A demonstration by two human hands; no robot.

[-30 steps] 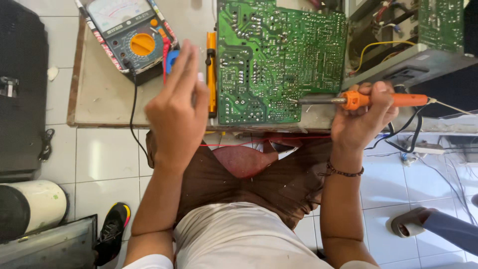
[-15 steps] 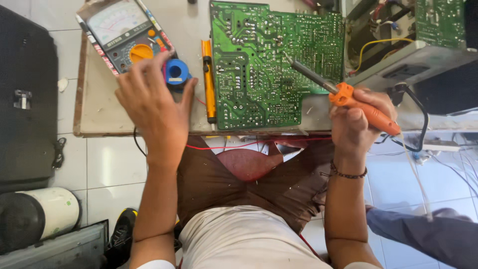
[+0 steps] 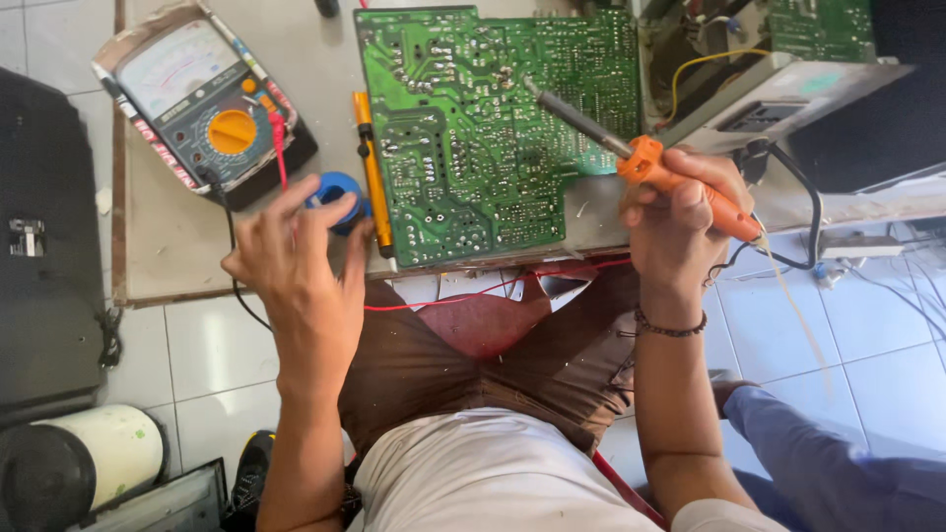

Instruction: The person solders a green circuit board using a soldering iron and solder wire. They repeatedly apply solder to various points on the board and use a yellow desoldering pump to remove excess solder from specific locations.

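Note:
My right hand [image 3: 682,219] grips an orange-handled soldering iron [image 3: 631,153]; its metal tip rests over the upper right part of a large green circuit board [image 3: 473,128] lying on the low work table [image 3: 168,246]. My left hand [image 3: 301,271] hovers with fingers spread over a blue solder spool [image 3: 333,190] at the board's left, fingertips touching or just above it. An orange-handled tool [image 3: 372,182] lies along the board's left edge. An analogue multimeter [image 3: 202,103] with red and black leads sits at the far left of the table.
An opened appliance chassis [image 3: 759,69] with a second green board stands at the back right. A dark case [image 3: 44,246] lies on the tiled floor at left, a white roll [image 3: 103,448] below it. Another person's blue sleeve [image 3: 838,463] enters at lower right. Cables run at right.
My right hand swung the soldering iron from lying sideways to pointing its tip onto the board. My left hand drew back from the table towards me, staying near the blue spool.

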